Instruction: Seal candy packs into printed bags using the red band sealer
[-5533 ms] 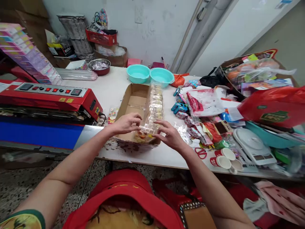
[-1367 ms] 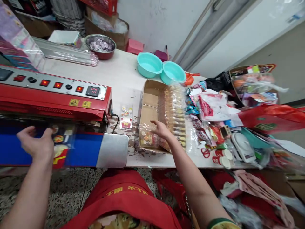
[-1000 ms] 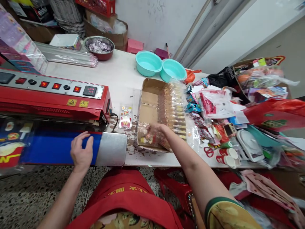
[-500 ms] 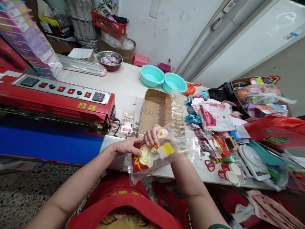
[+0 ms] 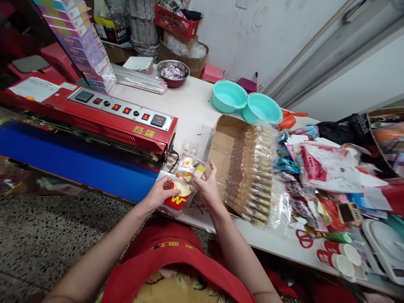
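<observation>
Both my hands hold a clear plastic bag of toy food with a red fries carton inside, just over the metal end plate of the red sealing machine. My left hand grips its lower left edge. My right hand pinches its right side. Right of my hands stands an open cardboard box with a row of filled clear bags leaning in it.
The machine's blue conveyor belt runs to the left. Two teal bowls, a metal bowl and clear tubes sit at the back. Packets, red scissors, paper cups and a scale crowd the right.
My left hand left the belt and joined my right on a bag taken from the box. The bag came down from mid-air to the machine's end plate. The view swung left.
</observation>
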The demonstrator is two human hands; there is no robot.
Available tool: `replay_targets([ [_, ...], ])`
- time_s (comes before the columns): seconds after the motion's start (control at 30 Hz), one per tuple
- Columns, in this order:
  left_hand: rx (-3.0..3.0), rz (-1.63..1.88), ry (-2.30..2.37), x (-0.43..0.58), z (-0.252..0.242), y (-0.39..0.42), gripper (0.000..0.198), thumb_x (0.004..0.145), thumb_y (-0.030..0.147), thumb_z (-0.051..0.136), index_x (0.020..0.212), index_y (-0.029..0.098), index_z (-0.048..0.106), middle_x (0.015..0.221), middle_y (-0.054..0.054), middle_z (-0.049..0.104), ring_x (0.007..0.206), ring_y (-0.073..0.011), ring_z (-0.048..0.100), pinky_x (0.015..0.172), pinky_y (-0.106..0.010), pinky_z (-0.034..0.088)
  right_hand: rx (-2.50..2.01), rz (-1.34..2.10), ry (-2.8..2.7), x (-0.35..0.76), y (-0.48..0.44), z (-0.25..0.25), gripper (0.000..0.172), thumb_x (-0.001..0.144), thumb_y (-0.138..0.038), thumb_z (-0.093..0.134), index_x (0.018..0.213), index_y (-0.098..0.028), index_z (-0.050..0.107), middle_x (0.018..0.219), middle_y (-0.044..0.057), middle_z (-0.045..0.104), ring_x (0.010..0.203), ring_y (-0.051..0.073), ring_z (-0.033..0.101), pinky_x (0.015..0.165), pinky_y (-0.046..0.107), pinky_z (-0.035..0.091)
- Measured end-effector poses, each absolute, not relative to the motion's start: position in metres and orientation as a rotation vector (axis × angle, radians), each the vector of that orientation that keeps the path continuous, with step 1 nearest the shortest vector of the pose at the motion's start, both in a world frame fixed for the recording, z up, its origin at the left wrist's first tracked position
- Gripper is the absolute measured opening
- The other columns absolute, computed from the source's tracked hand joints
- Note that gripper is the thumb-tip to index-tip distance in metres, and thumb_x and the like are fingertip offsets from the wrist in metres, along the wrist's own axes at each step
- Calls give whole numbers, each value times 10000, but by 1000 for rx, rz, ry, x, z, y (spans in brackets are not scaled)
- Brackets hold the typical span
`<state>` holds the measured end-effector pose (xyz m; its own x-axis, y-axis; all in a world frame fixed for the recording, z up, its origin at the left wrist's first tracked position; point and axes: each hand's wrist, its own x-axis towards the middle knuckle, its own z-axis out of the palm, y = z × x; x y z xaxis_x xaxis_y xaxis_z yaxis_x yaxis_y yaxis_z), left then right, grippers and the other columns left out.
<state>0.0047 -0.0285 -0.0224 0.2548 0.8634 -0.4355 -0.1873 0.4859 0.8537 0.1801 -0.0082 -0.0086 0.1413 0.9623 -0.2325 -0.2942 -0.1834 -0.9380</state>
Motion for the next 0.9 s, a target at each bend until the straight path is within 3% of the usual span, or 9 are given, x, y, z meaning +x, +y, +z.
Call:
replay_targets([
  [0.1, 711, 819, 1101, -3, -28, -32, 431, 587, 330, 846, 912, 169, 614, 930, -52, 718, 835, -201, 672, 742, -295, 526, -1277, 1335, -753, 177, -2, -14, 1059, 567, -214, 722, 1442, -307, 133, 1373, 139, 438, 856, 209, 670, 644, 298, 590],
  [0.23, 727, 784, 1058, -21, -38, -37, 446, 607, 317, 842, 962, 171, 613, 975, -40, 712, 902, -196, 662, 805, -296, 514, -1216, 1416, -929, 190, 5, -7, 1013, 631, -288, 787, 1444, -398, 192, 1498, 112, 310, 922, 220, 657, 593, 282, 585],
  [0.33, 774, 726, 1033, -36, -44, -44, 501, 623, 307, 835, 1045, 170, 602, 1051, -48, 701, 970, -207, 648, 850, -306, 498, -1245, 1538, -1080, 199, 12, 3, 562, 666, -413, 809, 1152, -274, 564, 1377, 88, 501, 885, 221, 653, 538, 248, 543],
  [0.4, 789, 685, 1033, -42, -44, -46, 504, 633, 318, 831, 1054, 164, 599, 1062, -59, 700, 988, -217, 646, 856, -313, 495, -1250, 1589, -1149, 201, 17, 5, 357, 665, -459, 813, 834, -193, 645, 1197, 75, 637, 855, 210, 647, 565, 237, 515],
  [0.47, 788, 679, 1035, -42, -39, -42, 522, 645, 330, 828, 1084, 171, 594, 1084, -65, 699, 1005, -215, 646, 858, -306, 493, -1261, 1583, -1159, 198, 20, 3, 348, 651, -482, 818, 694, -172, 665, 1003, 67, 705, 807, 191, 635, 600, 239, 487],
  [0.6, 688, 839, 1067, -29, -19, -13, 558, 672, 421, 799, 1143, 188, 611, 1008, -63, 723, 857, -186, 677, 757, -283, 511, -1314, 1586, -1194, 183, 19, -6, 353, 598, -497, 844, 685, -173, 734, 661, 19, 673, 576, 122, 534, 565, 240, 417],
  [0.7, 580, 916, 1133, -19, -9, 11, 449, 585, 421, 834, 898, 133, 691, 767, -53, 721, 631, -155, 647, 612, -259, 495, -1298, 1604, -1208, 172, 18, -10, 338, 574, -482, 861, 674, -181, 742, 655, 13, 673, 586, 122, 543, 588, 245, 430],
  [0.8, 521, 937, 1216, -14, -13, 21, 380, 494, 368, 862, 721, 118, 688, 688, -58, 709, 547, -148, 620, 528, -248, 467, -1315, 1579, -1164, 165, 18, -13, 343, 530, -474, 877, 655, -187, 739, 696, 28, 699, 625, 150, 587, 625, 272, 472],
  [0.9, 511, 1058, 1316, -9, -25, 23, 339, 505, 378, 846, 625, 123, 656, 594, -44, 679, 479, -137, 580, 480, -244, 447, -1357, 1498, -1128, 161, 19, -19, 365, 486, -461, 888, 670, -182, 741, 732, 47, 718, 642, 175, 615, 641, 298, 501],
])
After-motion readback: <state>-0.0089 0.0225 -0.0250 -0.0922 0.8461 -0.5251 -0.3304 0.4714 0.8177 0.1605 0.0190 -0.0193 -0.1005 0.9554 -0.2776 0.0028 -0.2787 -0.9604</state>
